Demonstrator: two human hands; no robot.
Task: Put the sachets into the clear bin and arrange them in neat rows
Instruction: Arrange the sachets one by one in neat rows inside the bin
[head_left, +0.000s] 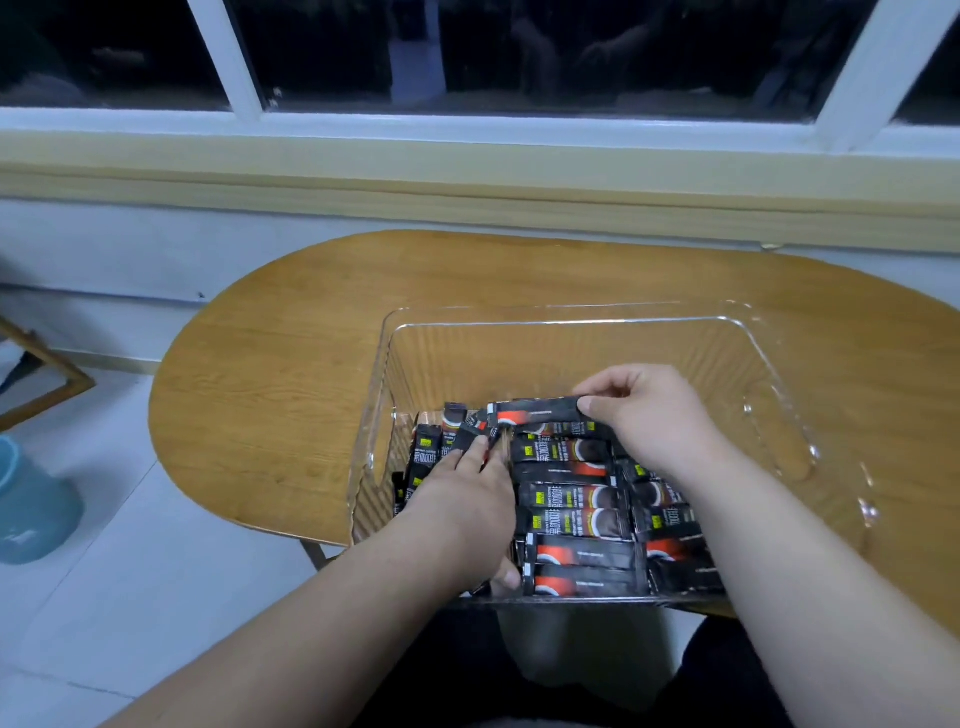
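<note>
A blue bucket (31, 506) stands on the floor, left of the wooden table (270, 374). On the table sits the clear bin (789, 374). The left hand (467, 499) reaches in, fingers together and pressing flat on the black sachets (571, 506) near the left wall. The right hand (649, 415) pinches one sachet (535, 413) by its end above the rows. Sachet print is too blurred to read.
</note>
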